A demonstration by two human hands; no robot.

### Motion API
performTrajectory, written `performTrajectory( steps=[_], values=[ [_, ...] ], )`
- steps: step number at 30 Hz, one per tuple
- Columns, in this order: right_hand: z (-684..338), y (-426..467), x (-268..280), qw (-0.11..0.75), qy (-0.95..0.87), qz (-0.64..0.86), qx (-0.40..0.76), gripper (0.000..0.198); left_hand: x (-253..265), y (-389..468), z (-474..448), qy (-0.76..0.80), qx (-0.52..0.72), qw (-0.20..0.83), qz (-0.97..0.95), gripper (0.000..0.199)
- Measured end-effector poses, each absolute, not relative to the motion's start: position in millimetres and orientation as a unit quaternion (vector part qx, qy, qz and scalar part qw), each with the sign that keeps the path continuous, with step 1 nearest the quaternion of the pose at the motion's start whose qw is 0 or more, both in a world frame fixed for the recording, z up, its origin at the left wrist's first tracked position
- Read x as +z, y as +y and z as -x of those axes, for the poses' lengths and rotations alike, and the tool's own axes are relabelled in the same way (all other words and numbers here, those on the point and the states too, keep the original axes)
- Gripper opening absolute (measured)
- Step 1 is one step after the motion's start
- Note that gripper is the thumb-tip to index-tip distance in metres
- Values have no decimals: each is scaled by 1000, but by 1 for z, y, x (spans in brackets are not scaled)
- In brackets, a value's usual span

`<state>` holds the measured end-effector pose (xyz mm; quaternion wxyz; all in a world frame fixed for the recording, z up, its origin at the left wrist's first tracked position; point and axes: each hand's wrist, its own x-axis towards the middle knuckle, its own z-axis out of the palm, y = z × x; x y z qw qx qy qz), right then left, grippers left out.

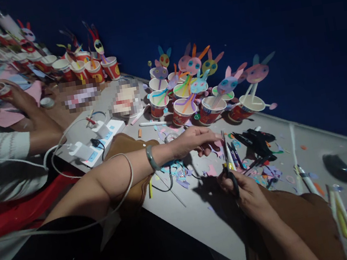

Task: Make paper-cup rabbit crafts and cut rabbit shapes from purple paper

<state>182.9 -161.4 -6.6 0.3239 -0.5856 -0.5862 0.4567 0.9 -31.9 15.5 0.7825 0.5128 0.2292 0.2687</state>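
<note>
My right hand (245, 191) grips a pair of scissors (227, 156) by the dark handles, with the blades pointing up and away from me. Across from it, my left hand (195, 139) has its thumb and fingers pinched together close to the blade tips. What sits in that pinch is too small to make out. Below both hands, bits of cut coloured paper (182, 176) lie scattered on the grey table (167, 197). A black glue gun (256, 141) and several markers (235, 155) lie just beyond the scissors.
Paper cups (184, 113) with rabbit-faced figures stand along the back. A white power strip (104, 141) with chargers and cables sits left, one cable crossing my left forearm. A co-worker's hand (22, 99) holds a cup (2, 91) at far left. More markers (341, 213) lie right.
</note>
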Motion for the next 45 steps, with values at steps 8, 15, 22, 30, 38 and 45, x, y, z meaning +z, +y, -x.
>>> performTrajectory(
  steps=[8,15,22,30,38,45],
  values=[
    [-181,-161,-7,327,-580,580,469,45,12,-31,-2,227,261,753,-559,22],
    [-181,-162,-9,332,-575,579,474,43,9,-31,-1,210,271,746,-571,22],
    [-183,-163,-10,321,-577,586,471,45,8,-30,-1,213,265,743,-577,22],
    [-183,-162,-8,316,-585,586,463,45,11,-30,0,203,280,752,-561,20],
    [-183,-162,-6,321,-588,584,459,44,13,-30,0,190,295,765,-539,17],
    [-183,-162,-7,324,-581,585,464,43,11,-28,1,197,293,774,-526,21]
  ],
)
